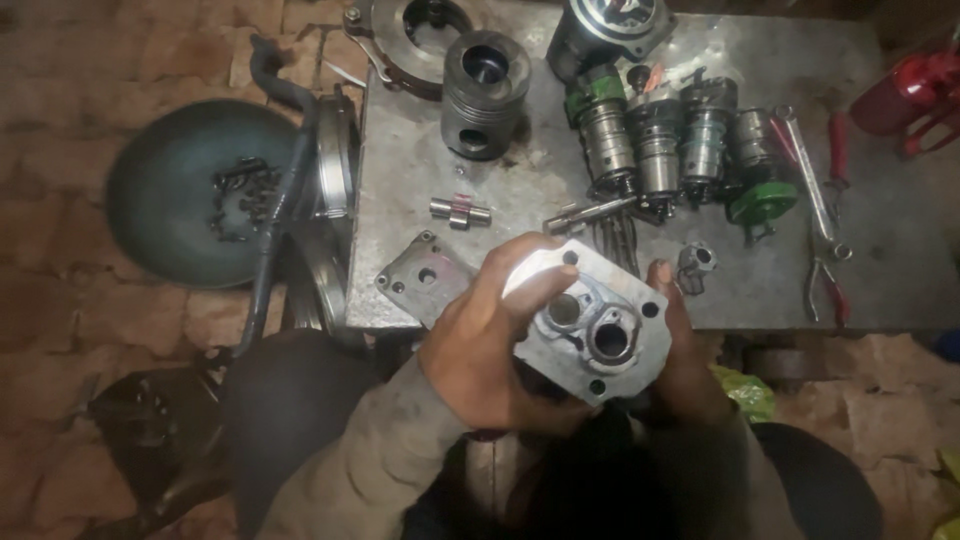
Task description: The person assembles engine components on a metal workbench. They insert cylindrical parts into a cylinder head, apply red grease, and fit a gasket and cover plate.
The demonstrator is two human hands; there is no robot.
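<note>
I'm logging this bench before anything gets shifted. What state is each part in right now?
left hand: gripping the pump housing, one finger in a bore.
right hand: holding the housing's far side.
pump housing: held up, bores open.
cover plate: lying flat at the table edge.
piston: standing upright.
red-handled pliers: lying on the table.

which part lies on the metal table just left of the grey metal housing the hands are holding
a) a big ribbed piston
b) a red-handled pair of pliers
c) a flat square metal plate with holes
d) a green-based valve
c: the flat square metal cover plate with holes lies at the edge of the metal table, just beside the left hand, which grips the grey metal housing together with the right hand.
</note>
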